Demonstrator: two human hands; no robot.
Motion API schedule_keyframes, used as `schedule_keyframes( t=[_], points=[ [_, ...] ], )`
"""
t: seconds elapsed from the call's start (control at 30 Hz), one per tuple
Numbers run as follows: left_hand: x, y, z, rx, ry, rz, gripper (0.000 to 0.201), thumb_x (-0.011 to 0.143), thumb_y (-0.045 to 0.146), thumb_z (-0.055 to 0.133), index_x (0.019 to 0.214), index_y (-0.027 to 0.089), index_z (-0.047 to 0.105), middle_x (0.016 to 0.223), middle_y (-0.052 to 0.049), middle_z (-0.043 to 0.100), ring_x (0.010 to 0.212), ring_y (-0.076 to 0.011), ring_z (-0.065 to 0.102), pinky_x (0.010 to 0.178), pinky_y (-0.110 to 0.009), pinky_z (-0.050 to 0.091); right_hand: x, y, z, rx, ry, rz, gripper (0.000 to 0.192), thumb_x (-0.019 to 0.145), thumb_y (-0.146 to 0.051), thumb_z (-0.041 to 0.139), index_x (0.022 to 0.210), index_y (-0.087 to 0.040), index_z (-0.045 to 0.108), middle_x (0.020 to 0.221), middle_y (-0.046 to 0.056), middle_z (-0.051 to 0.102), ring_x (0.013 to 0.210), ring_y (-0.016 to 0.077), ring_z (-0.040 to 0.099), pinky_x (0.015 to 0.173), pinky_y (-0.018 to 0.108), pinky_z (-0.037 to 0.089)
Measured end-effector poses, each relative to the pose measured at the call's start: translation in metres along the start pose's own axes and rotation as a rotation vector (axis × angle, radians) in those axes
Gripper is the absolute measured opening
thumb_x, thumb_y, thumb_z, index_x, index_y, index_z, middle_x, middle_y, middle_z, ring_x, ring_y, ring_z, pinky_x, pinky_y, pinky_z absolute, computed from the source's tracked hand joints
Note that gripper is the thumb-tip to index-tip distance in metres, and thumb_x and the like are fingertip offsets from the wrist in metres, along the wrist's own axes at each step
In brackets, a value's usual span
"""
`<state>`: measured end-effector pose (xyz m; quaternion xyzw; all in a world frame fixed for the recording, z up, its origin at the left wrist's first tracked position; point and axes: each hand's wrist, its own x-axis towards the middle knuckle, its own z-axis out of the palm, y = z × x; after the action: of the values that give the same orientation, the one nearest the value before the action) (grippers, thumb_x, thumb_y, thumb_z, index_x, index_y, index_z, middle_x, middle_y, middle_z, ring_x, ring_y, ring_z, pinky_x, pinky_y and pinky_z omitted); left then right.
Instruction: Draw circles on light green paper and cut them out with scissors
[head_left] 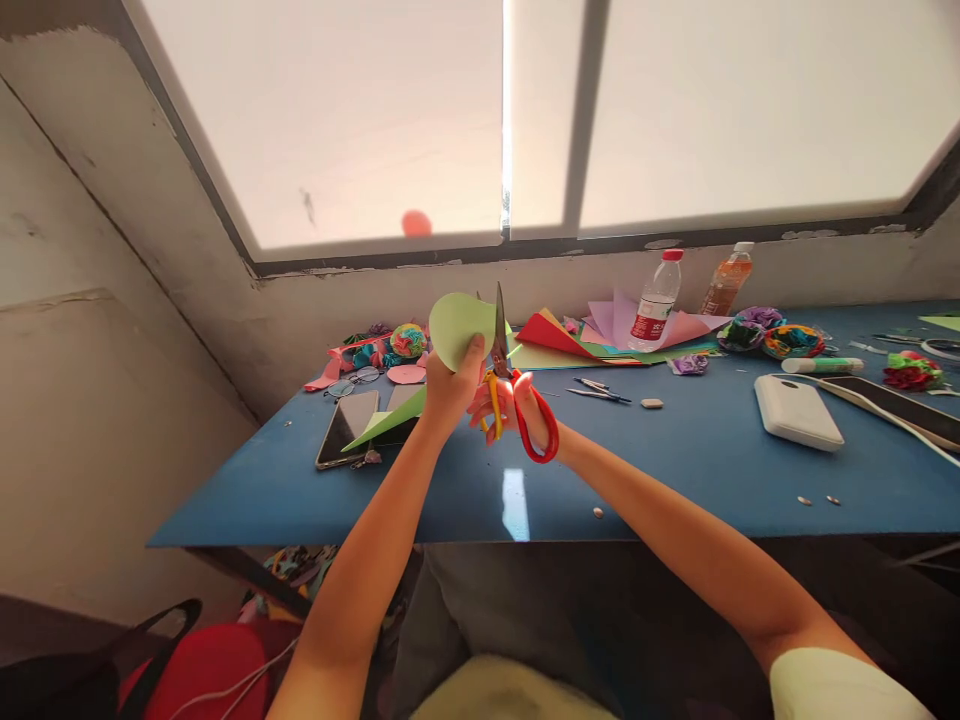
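Observation:
My left hand (pixel 448 385) pinches a light green, rounded piece of paper (pixel 459 328) and holds it upright above the blue table (pixel 675 470). My right hand (pixel 517 410) grips red and yellow handled scissors (pixel 504 385), fingers through the loops. Their blades point up and lie along the paper's right edge. Both hands hover over the table's near middle.
A phone (pixel 345 428) and green paper scraps lie at the left. Coloured paper sheets (pixel 592 335), two bottles (pixel 657 298), paper flowers (pixel 780 338), a glue stick (pixel 821 365), a white power bank (pixel 796 410) and another phone (pixel 896 405) sit right. Tweezers (pixel 600 390) lie mid-table.

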<state>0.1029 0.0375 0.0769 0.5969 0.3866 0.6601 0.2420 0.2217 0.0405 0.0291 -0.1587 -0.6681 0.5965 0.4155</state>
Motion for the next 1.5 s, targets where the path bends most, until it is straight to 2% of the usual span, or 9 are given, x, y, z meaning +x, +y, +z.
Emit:
schedule_keyframes(
  t=[0.1,0.2,0.47,0.7,0.87,1.5],
  points=[
    [-0.0028,-0.0006,0.0023,-0.010,-0.029,-0.025,0.043,0.079,0.047,0.056,0.051,0.018,0.041,0.042,0.004,0.040,0.039,-0.0068,0.038,0.041,-0.022,0.031,-0.0010,-0.0006,-0.0018,-0.013,0.002,-0.039,0.081,0.066,-0.087,0.018,0.086,-0.016,0.049,0.080,0.007,0.054,0.058,0.0145,0.054,0.049,0.028,0.046],
    [-0.0032,-0.0021,0.0033,-0.019,-0.033,-0.027,0.042,0.078,0.048,0.057,0.052,0.018,0.042,0.043,0.005,0.040,0.039,-0.0069,0.038,0.040,-0.022,0.030,-0.0016,-0.0012,-0.0028,-0.077,0.001,-0.064,0.082,0.066,-0.088,0.017,0.085,-0.016,0.050,0.070,0.004,0.053,0.051,0.0132,0.051,0.049,0.028,0.045],
    [-0.0049,0.0040,0.0040,0.039,0.068,0.028,0.042,0.079,0.044,0.057,0.050,0.018,0.041,0.042,0.004,0.041,0.040,-0.0067,0.038,0.041,-0.022,0.031,-0.0039,-0.0004,-0.0006,-0.075,0.011,-0.066,0.078,0.068,-0.086,0.021,0.085,-0.015,0.050,0.070,0.003,0.051,0.051,0.0120,0.051,0.047,0.027,0.043],
    [-0.0060,0.0040,0.0072,0.005,0.056,0.007,0.043,0.080,0.044,0.057,0.049,0.018,0.040,0.042,0.004,0.041,0.041,-0.0067,0.039,0.043,-0.022,0.031,-0.0016,0.0007,-0.0029,-0.041,0.016,-0.020,0.073,0.067,-0.087,0.025,0.083,-0.019,0.048,0.061,-0.003,0.041,0.046,0.0106,0.040,0.047,0.029,0.041],
    [-0.0055,0.0007,0.0090,-0.042,-0.012,-0.022,0.048,0.080,0.048,0.055,0.046,0.019,0.037,0.040,0.004,0.038,0.038,-0.0063,0.036,0.041,-0.022,0.030,0.0008,0.0029,-0.0020,0.010,0.027,-0.025,0.070,0.070,-0.085,0.023,0.080,-0.019,0.045,0.057,-0.006,0.033,0.044,0.0086,0.035,0.044,0.025,0.038],
    [-0.0028,0.0051,0.0033,-0.014,-0.051,-0.005,0.047,0.080,0.045,0.056,0.045,0.018,0.038,0.039,0.003,0.038,0.038,-0.0066,0.036,0.041,-0.023,0.029,-0.0015,0.0024,-0.0026,0.020,0.071,0.019,0.074,0.067,-0.086,0.027,0.080,-0.017,0.049,0.056,-0.007,0.030,0.041,0.0065,0.029,0.040,0.024,0.036]
  ],
)
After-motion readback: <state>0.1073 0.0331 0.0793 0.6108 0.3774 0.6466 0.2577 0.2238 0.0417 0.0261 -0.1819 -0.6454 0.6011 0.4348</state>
